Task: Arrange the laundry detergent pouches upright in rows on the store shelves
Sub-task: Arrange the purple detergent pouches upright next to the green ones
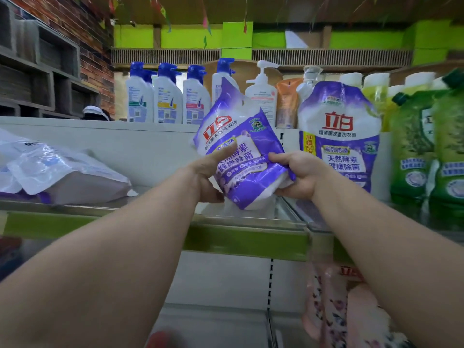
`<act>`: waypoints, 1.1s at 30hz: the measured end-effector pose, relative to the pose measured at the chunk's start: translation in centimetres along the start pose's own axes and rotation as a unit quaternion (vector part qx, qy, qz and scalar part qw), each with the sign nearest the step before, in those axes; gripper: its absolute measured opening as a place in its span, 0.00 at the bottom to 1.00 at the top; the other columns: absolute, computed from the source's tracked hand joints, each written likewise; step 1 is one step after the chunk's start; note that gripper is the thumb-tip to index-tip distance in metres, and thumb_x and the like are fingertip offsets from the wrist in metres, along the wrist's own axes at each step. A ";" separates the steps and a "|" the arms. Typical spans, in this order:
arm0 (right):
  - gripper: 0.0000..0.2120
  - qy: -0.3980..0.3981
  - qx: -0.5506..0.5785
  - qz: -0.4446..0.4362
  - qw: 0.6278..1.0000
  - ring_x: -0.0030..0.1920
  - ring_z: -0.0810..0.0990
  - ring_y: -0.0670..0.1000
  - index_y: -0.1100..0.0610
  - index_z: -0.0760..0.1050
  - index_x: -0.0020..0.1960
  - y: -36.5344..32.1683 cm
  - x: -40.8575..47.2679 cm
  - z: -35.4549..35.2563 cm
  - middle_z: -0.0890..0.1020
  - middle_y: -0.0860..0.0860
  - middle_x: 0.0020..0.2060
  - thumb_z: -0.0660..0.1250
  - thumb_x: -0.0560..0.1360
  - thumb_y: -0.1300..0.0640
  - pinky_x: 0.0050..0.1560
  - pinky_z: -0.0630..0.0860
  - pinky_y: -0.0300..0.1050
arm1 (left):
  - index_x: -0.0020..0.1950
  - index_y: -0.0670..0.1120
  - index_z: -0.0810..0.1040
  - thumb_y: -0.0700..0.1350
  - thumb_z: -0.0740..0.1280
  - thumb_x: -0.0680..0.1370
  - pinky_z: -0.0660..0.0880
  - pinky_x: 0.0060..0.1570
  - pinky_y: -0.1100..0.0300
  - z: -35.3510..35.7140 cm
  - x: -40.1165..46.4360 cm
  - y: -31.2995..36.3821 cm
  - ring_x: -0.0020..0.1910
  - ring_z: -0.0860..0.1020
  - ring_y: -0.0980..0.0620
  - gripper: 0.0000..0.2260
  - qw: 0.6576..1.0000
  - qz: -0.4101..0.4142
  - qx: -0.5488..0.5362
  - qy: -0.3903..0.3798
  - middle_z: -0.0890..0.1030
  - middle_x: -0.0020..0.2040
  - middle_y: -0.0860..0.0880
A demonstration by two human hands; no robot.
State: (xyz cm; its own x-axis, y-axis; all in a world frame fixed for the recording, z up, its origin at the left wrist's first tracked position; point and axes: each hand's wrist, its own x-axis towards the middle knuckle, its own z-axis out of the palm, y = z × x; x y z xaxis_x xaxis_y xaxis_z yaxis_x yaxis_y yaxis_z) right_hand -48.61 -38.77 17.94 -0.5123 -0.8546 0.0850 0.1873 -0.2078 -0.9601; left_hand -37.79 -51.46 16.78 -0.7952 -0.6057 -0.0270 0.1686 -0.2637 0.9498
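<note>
Bright even light; wide-angle edge bending; soft blur throughout.

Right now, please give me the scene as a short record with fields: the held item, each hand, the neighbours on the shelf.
held item: purple pouch, tilted, its base just above the shelf
left hand: grips the pouch's left side, thumb on its front
right hand: grips its lower right corner
right neighbour: upright purple pouch
further right: green pouches
left on shelf: pouches lying flat
</note>
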 end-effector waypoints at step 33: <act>0.15 0.171 -0.155 -0.217 0.949 0.35 0.84 0.47 0.54 0.76 0.47 -1.0 -3.6 -6.7 0.86 0.47 0.37 0.69 0.72 0.42 0.30 0.78 0.40 | 0.54 0.51 0.64 0.60 0.77 0.63 0.77 0.35 0.58 7.1 -0.8 -2.5 0.39 0.80 0.56 0.30 0.899 0.315 0.236 0.191 0.77 0.43 0.56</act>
State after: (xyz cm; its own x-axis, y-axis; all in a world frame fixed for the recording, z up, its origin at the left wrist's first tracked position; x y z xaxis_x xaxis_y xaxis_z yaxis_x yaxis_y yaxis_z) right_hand -52.55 -32.35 16.77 -0.7369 -0.5054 0.4490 -0.3317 -0.3084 -0.8916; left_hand -41.72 -45.02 16.62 -0.3547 -0.7606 0.5438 0.1781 0.5160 0.8379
